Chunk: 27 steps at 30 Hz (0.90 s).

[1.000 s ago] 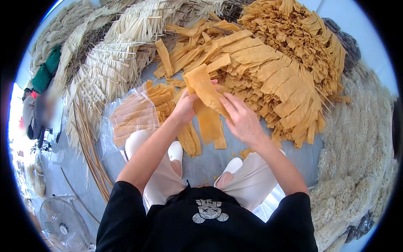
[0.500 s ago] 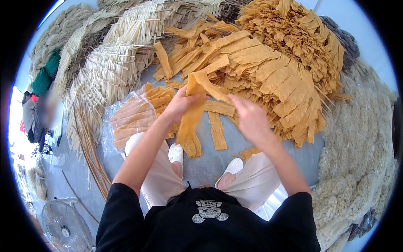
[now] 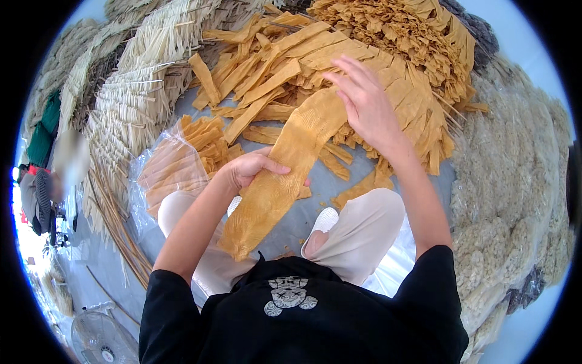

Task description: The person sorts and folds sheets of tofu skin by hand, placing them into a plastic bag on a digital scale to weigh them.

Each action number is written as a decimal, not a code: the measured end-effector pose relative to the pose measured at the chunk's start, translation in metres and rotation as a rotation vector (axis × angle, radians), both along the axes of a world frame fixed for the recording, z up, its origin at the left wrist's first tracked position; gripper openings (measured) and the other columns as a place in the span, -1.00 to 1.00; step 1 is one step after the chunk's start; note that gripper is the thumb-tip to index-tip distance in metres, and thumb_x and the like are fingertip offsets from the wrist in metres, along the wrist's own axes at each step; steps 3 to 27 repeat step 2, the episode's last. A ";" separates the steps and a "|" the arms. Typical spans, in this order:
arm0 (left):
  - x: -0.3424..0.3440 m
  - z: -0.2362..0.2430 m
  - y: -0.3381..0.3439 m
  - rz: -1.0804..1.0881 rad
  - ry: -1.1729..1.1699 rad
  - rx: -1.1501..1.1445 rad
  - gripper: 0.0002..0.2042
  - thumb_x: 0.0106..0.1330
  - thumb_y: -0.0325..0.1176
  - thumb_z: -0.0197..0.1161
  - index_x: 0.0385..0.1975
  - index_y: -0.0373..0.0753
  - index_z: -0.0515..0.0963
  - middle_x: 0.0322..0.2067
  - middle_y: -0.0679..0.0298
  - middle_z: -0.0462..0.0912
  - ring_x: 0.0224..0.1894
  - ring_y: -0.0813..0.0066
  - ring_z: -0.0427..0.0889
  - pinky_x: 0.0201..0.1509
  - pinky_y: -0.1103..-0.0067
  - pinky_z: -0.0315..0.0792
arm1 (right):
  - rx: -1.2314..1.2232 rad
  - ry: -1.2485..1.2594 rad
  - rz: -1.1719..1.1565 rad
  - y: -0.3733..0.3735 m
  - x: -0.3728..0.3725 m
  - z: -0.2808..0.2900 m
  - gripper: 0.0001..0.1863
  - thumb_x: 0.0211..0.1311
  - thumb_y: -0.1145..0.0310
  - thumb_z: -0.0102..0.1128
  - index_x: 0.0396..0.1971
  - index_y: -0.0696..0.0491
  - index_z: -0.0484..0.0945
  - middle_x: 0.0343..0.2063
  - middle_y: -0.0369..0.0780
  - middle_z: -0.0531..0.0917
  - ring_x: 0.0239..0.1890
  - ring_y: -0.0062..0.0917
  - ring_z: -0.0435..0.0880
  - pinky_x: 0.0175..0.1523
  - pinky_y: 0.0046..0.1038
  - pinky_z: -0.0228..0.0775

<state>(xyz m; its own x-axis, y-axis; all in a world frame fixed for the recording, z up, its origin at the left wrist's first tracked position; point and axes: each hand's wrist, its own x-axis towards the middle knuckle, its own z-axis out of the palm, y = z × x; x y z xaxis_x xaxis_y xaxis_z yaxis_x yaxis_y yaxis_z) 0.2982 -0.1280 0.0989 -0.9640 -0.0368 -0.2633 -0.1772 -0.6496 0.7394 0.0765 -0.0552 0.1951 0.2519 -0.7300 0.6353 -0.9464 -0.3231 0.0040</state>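
Note:
A long, flat, golden-brown dried strip [image 3: 285,170] with a wrinkled, slightly see-through surface slants across the space in front of me. Its near end hangs over my lap. My left hand [image 3: 257,168] grips it near the middle, thumb on top and fingers underneath. By the strip's far end, my right hand [image 3: 367,106] is raised with its fingers apart and nothing in them. Behind it lies a big heap of similar golden strips [image 3: 339,54]. More loose strips [image 3: 264,103] lie beyond my left hand.
A clear plastic bag [image 3: 173,164] of strips lies left, near long thin canes [image 3: 118,224]. Pale strips on sticks [image 3: 127,103] are heaped far left. Bagged pale, crinkled material [image 3: 509,182] lines the right. A fan [image 3: 103,337] stands lower left; another person [image 3: 39,194] is at far left.
The strip, earlier hanging folded from my left hand, now lies stretched out lengthwise toward me. My right hand has moved up and opened. The view has shifted slightly.

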 end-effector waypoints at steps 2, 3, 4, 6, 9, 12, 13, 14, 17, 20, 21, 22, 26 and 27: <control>0.003 0.004 -0.001 -0.013 -0.009 0.009 -0.48 0.07 -0.39 0.22 0.05 -0.33 0.23 -0.13 -0.03 0.49 -0.20 0.17 0.57 -0.16 0.32 0.49 | 0.112 -0.068 0.053 0.004 0.001 -0.007 -0.66 -0.04 0.61 0.04 -0.17 0.12 0.49 0.00 -0.06 0.39 0.16 -0.26 0.25 0.22 -0.31 0.09; 0.003 0.004 -0.001 -0.013 -0.009 0.009 -0.48 0.07 -0.39 0.22 0.05 -0.33 0.23 -0.13 -0.03 0.49 -0.20 0.17 0.57 -0.16 0.32 0.49 | 0.112 -0.068 0.053 0.004 0.001 -0.007 -0.66 -0.04 0.61 0.04 -0.17 0.12 0.49 0.00 -0.06 0.39 0.16 -0.26 0.25 0.22 -0.31 0.09; 0.003 0.004 -0.001 -0.013 -0.009 0.009 -0.48 0.07 -0.39 0.22 0.05 -0.33 0.23 -0.13 -0.03 0.49 -0.20 0.17 0.57 -0.16 0.32 0.49 | 0.112 -0.068 0.053 0.004 0.001 -0.007 -0.66 -0.04 0.61 0.04 -0.17 0.12 0.49 0.00 -0.06 0.39 0.16 -0.26 0.25 0.22 -0.31 0.09; 0.003 0.004 -0.001 -0.013 -0.009 0.009 -0.48 0.07 -0.39 0.22 0.05 -0.33 0.23 -0.13 -0.03 0.49 -0.20 0.17 0.57 -0.16 0.32 0.49 | 0.112 -0.068 0.053 0.004 0.001 -0.007 -0.66 -0.04 0.61 0.04 -0.17 0.12 0.49 0.00 -0.06 0.39 0.16 -0.26 0.25 0.22 -0.31 0.09; 0.003 0.004 -0.001 -0.013 -0.009 0.009 -0.48 0.07 -0.39 0.22 0.05 -0.33 0.23 -0.13 -0.03 0.49 -0.20 0.17 0.57 -0.16 0.32 0.49 | 0.112 -0.068 0.053 0.004 0.001 -0.007 -0.66 -0.04 0.61 0.04 -0.17 0.12 0.49 0.00 -0.06 0.39 0.16 -0.26 0.25 0.22 -0.31 0.09; 0.003 0.004 -0.001 -0.013 -0.009 0.009 -0.48 0.07 -0.39 0.22 0.05 -0.33 0.23 -0.13 -0.03 0.49 -0.20 0.17 0.57 -0.16 0.32 0.49 | 0.112 -0.068 0.053 0.004 0.001 -0.007 -0.66 -0.04 0.61 0.04 -0.17 0.12 0.49 0.00 -0.06 0.39 0.16 -0.26 0.25 0.22 -0.31 0.09; 0.003 0.004 -0.001 -0.013 -0.009 0.009 -0.48 0.07 -0.39 0.22 0.05 -0.33 0.23 -0.13 -0.03 0.49 -0.20 0.17 0.57 -0.16 0.32 0.49 | 0.112 -0.068 0.053 0.004 0.001 -0.007 -0.66 -0.04 0.61 0.04 -0.17 0.12 0.49 0.00 -0.06 0.39 0.16 -0.26 0.25 0.22 -0.31 0.09; 0.003 0.004 -0.001 -0.013 -0.009 0.009 -0.48 0.07 -0.39 0.22 0.05 -0.33 0.23 -0.13 -0.03 0.49 -0.20 0.17 0.57 -0.16 0.32 0.49 | 0.112 -0.068 0.053 0.004 0.001 -0.007 -0.66 -0.04 0.61 0.04 -0.17 0.12 0.49 0.00 -0.06 0.39 0.16 -0.26 0.25 0.22 -0.31 0.09; 0.003 0.004 -0.001 -0.013 -0.009 0.009 -0.48 0.07 -0.39 0.22 0.05 -0.33 0.23 -0.13 -0.03 0.49 -0.20 0.17 0.57 -0.16 0.32 0.49 | 0.112 -0.068 0.053 0.004 0.001 -0.007 -0.66 -0.04 0.61 0.04 -0.17 0.12 0.49 0.00 -0.06 0.39 0.16 -0.26 0.25 0.22 -0.31 0.09; 0.003 0.004 -0.001 -0.013 -0.009 0.009 -0.48 0.07 -0.39 0.22 0.05 -0.33 0.23 -0.13 -0.03 0.49 -0.20 0.17 0.57 -0.16 0.32 0.49 | 0.112 -0.068 0.053 0.004 0.001 -0.007 -0.66 -0.04 0.61 0.04 -0.17 0.12 0.49 0.00 -0.06 0.39 0.16 -0.26 0.25 0.22 -0.31 0.09; 0.003 0.004 -0.001 -0.013 -0.009 0.009 -0.48 0.07 -0.39 0.22 0.05 -0.33 0.23 -0.13 -0.03 0.49 -0.20 0.17 0.57 -0.16 0.32 0.49 | 0.112 -0.068 0.053 0.004 0.001 -0.007 -0.66 -0.04 0.61 0.04 -0.17 0.12 0.49 0.00 -0.06 0.39 0.16 -0.26 0.25 0.22 -0.31 0.09; 0.003 0.004 -0.001 -0.013 -0.009 0.009 -0.48 0.07 -0.39 0.22 0.05 -0.33 0.23 -0.13 -0.03 0.49 -0.20 0.17 0.57 -0.16 0.32 0.49 | 0.112 -0.068 0.053 0.004 0.001 -0.007 -0.66 -0.04 0.61 0.04 -0.17 0.12 0.49 0.00 -0.06 0.39 0.16 -0.26 0.25 0.22 -0.31 0.09; 0.003 0.004 -0.001 -0.013 -0.009 0.009 -0.48 0.07 -0.39 0.22 0.05 -0.33 0.23 -0.13 -0.03 0.49 -0.20 0.17 0.57 -0.16 0.32 0.49 | 0.112 -0.068 0.053 0.004 0.001 -0.007 -0.66 -0.04 0.61 0.04 -0.17 0.12 0.49 0.00 -0.06 0.39 0.16 -0.26 0.25 0.22 -0.31 0.09; 0.003 0.004 -0.001 -0.013 -0.009 0.009 -0.48 0.07 -0.39 0.22 0.05 -0.33 0.23 -0.13 -0.03 0.49 -0.20 0.17 0.57 -0.16 0.32 0.49 | 0.112 -0.068 0.053 0.004 0.001 -0.007 -0.66 -0.04 0.61 0.04 -0.17 0.12 0.49 0.00 -0.06 0.39 0.16 -0.26 0.25 0.22 -0.31 0.09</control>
